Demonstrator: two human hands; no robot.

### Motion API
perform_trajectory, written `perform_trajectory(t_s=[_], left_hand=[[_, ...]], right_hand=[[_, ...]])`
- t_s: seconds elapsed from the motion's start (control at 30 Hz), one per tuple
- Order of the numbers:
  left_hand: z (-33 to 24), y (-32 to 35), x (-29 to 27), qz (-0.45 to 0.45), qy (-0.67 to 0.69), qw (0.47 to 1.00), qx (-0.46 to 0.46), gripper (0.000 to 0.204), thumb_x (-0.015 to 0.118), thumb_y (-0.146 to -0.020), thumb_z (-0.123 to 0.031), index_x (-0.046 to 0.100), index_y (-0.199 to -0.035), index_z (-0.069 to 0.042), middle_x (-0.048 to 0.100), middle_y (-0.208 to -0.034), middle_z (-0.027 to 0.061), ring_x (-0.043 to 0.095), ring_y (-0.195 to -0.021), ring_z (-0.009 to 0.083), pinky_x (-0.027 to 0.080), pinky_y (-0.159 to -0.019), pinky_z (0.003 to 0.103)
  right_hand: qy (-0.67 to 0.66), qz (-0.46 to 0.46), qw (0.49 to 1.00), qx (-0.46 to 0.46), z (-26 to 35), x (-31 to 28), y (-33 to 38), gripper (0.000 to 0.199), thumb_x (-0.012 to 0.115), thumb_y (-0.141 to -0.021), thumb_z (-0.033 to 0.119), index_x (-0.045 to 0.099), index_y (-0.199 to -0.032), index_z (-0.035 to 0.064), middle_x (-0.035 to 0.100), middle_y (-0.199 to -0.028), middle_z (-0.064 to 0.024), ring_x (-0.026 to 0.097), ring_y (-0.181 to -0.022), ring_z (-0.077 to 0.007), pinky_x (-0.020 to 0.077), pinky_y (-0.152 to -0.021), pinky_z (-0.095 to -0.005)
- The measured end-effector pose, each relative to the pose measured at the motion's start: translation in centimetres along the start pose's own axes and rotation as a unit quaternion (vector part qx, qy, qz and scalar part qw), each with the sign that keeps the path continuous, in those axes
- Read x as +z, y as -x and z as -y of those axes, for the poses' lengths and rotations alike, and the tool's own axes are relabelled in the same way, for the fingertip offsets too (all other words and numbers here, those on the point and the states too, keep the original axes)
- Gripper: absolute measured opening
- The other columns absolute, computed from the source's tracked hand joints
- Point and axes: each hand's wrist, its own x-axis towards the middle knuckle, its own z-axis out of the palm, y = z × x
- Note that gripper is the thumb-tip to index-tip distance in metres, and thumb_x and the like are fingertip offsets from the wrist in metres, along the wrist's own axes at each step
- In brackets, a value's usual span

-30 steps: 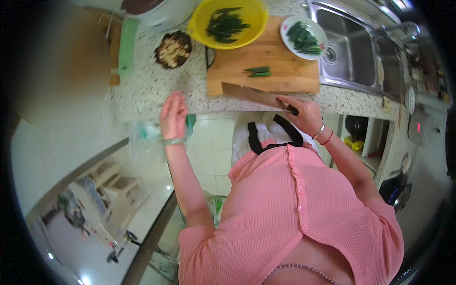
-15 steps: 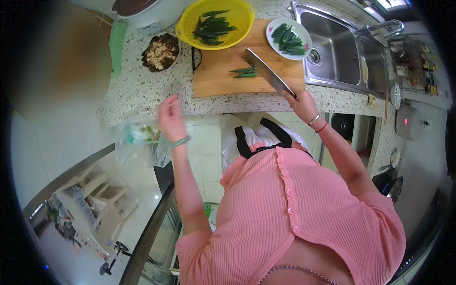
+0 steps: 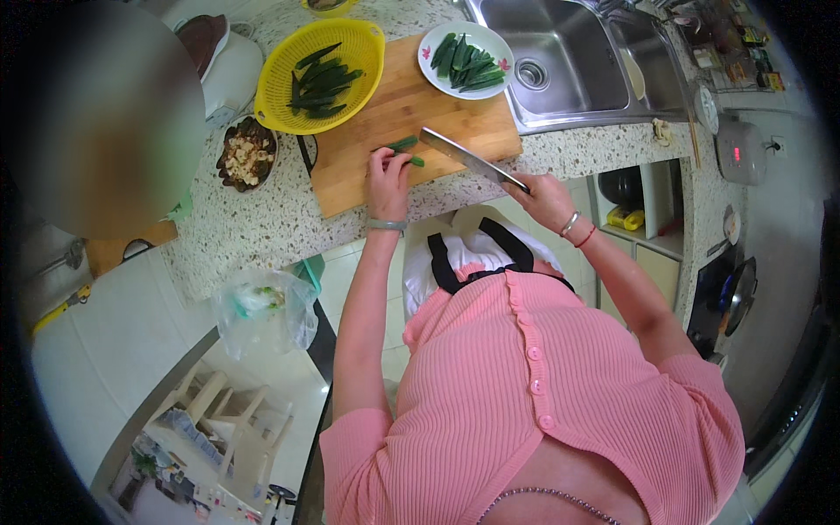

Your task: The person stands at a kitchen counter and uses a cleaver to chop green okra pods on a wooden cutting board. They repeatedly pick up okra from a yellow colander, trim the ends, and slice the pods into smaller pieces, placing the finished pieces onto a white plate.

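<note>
My right hand [image 3: 544,203] grips the handle of a kitchen knife [image 3: 465,157], its wide blade slanting up and left over the wooden cutting board [image 3: 468,127]. At the board's near side, my left hand [image 3: 388,185] has its fingers curled on okra [image 3: 402,143]. Part of the okra is hidden under the fingers, and its green ends stick out toward the blade. A white plate [image 3: 430,77] of okra pieces stands on the board's far right. The yellow colander [image 3: 374,61] holds several whole okra pods and overlaps the far left part of the board.
A dark-rimmed bowl of pale chopped food [image 3: 248,156] sits left of the board, near a white appliance [image 3: 236,74]. The steel sink [image 3: 577,114] lies to the right. A clear plastic bag [image 3: 297,324] hangs by the counter's front edge [image 3: 197,271].
My left hand has come from beside the plastic bag onto the okra on the board. The knife stays in my right hand, and the whole view has shifted and turned slightly.
</note>
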Motion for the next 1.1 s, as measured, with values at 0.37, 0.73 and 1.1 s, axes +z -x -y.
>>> perform_trajectory(t_s=[0.37, 0.73, 1.1], left_hand=[[0.2, 0.8, 1.5, -0.117, 0.053, 0.992, -0.009, 0.016, 0.075, -0.074, -0.006, 0.066, -0.087, -0.004, 0.055, -0.101, 0.0087, 0.057, -0.089, 0.0256, 0.048, -0.078, 0.035], [0.6, 0.9, 1.8, -0.112, 0.049, 0.992, -0.020, 0.015, 0.076, -0.073, -0.007, 0.063, -0.079, -0.004, 0.057, -0.094, 0.0081, 0.056, -0.090, 0.0267, 0.047, -0.077, 0.037], [-1.7, -1.0, 0.3, -0.137, 0.009, 0.990, -0.035, 0.015, 0.071, -0.080, -0.010, 0.065, -0.094, -0.006, 0.055, -0.105, 0.0101, 0.055, -0.097, 0.0277, 0.047, -0.084, 0.037]], right_hand=[[0.005, 0.077, 0.997, -0.022, 0.8, 0.6, -1.1, 0.028, 0.058, -0.090, 0.035, 0.070, -0.093, 0.0094, 0.065, -0.077, -0.0196, 0.062, -0.070, -0.0387, 0.0495, -0.065, -0.0481], [-0.003, 0.097, 0.995, -0.020, 1.0, 1.6, -2.1, 0.031, 0.057, -0.091, 0.033, 0.069, -0.088, 0.0051, 0.064, -0.077, -0.0219, 0.061, -0.072, -0.0411, 0.0487, -0.066, -0.0487], [-0.087, 0.110, 0.990, -0.005, -2.3, -0.8, -0.5, 0.025, 0.060, -0.092, 0.025, 0.068, -0.095, 0.0019, 0.055, -0.058, -0.0174, 0.055, -0.048, -0.0264, 0.0440, -0.051, -0.0374]])
